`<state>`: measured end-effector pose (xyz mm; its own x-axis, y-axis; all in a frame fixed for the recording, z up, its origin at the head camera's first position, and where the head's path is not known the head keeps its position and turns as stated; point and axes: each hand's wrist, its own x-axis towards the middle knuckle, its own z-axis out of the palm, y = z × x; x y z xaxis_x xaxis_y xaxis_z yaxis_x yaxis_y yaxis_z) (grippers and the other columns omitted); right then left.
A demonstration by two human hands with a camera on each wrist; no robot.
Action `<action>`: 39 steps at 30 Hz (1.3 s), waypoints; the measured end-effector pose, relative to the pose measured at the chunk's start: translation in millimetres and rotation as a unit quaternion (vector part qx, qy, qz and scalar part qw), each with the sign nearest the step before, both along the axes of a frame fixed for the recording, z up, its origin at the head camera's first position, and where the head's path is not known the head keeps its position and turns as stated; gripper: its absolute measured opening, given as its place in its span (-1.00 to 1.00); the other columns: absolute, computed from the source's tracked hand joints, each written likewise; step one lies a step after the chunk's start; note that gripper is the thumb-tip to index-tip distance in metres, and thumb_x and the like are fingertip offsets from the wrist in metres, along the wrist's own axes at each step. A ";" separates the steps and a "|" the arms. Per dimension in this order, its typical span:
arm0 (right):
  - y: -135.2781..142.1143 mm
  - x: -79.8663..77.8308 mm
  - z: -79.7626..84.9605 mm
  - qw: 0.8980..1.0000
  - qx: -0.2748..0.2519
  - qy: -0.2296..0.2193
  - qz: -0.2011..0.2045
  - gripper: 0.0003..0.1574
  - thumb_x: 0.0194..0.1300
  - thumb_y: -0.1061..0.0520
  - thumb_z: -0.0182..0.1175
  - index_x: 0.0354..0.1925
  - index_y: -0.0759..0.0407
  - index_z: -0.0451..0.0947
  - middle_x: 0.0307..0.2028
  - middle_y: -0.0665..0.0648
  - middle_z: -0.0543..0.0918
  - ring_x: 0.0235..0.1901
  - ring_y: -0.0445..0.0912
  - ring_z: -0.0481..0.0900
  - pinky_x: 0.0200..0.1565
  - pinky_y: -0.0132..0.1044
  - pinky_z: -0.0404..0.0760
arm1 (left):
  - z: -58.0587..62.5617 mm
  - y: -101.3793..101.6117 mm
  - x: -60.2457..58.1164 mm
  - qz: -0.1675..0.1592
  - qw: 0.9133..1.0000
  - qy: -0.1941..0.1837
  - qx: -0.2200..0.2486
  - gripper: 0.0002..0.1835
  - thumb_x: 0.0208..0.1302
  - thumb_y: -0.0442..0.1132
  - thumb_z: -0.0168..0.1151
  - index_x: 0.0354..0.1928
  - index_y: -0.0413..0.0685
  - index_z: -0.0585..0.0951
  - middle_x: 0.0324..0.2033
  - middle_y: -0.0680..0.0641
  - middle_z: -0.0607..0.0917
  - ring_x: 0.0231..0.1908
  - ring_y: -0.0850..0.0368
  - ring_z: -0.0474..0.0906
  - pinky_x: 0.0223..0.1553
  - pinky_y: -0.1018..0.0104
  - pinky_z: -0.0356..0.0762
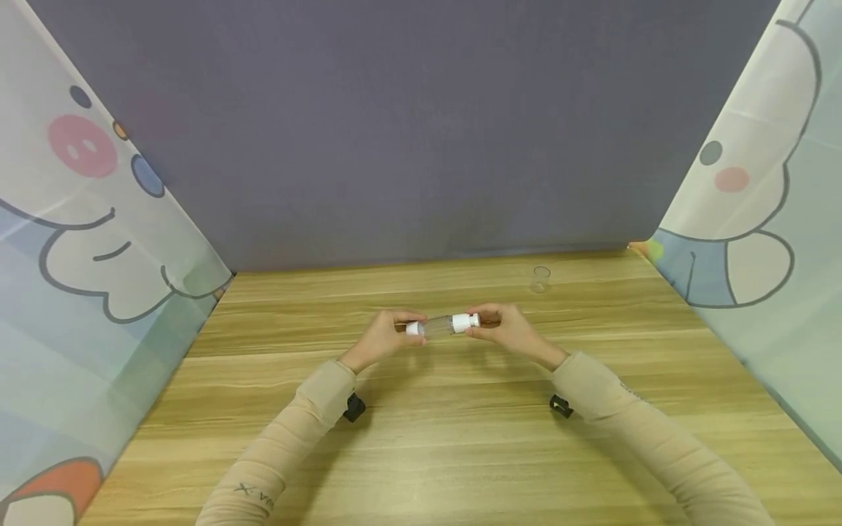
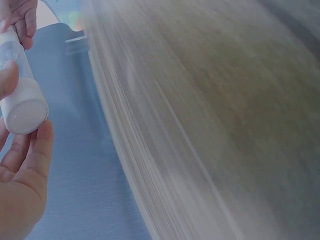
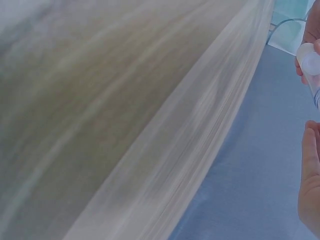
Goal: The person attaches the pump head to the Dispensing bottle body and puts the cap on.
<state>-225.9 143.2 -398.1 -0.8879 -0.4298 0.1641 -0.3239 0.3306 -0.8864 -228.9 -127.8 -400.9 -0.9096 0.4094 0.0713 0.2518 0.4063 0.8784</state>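
Left hand (image 1: 384,340) pinches one white end of a clear tube (image 1: 438,326), the right hand (image 1: 513,331) the other, above the table (image 1: 454,453). The right-wrist view cuts off tube and hand; any contents are hard to make out. A transparent cup (image 1: 540,280) stands farther back. Sleeve lettering (image 1: 253,495) shows an X, the rest illegible.

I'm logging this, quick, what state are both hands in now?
Left hand: holding the clear tube by one white end.
Right hand: holding its other white end.
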 end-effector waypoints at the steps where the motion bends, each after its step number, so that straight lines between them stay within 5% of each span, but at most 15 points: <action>1: 0.6 0.3 0.1 1.000 0.001 0.001 -0.001 -0.52 0.31 0.29 0.33 0.12 0.54 0.52 -0.09 0.45 0.69 -0.12 0.19 0.70 -0.08 -0.16 0.73 | 0.2 0.4 -0.2 -0.001 1.000 -0.002 0.001 -0.54 0.17 -0.40 0.45 0.13 -0.34 0.64 0.15 -0.30 0.61 0.05 -0.21 0.62 0.02 0.19 0.67; 29: 1.9 1.3 1.0 1.000 0.007 -0.009 -0.006 -0.51 0.34 0.24 0.32 0.14 0.51 0.53 -0.06 0.44 0.68 -0.09 0.21 0.70 -0.06 -0.10 0.73 | 0.6 1.0 1.5 -0.001 1.000 -0.011 0.015 -0.53 0.18 -0.41 0.44 0.15 -0.38 0.61 0.18 -0.36 0.58 0.08 -0.28 0.60 0.04 0.12 0.66; 39: 1.2 4.4 8.6 0.999 -0.031 -0.021 0.007 -0.43 0.32 0.30 0.32 0.20 0.57 0.44 0.14 0.50 0.55 0.12 0.31 0.57 0.08 -0.12 0.66 | 1.5 1.7 3.7 -0.004 1.000 0.001 0.017 -0.52 0.16 -0.44 0.44 0.14 -0.44 0.59 0.17 -0.38 0.58 0.08 -0.30 0.59 0.07 0.10 0.64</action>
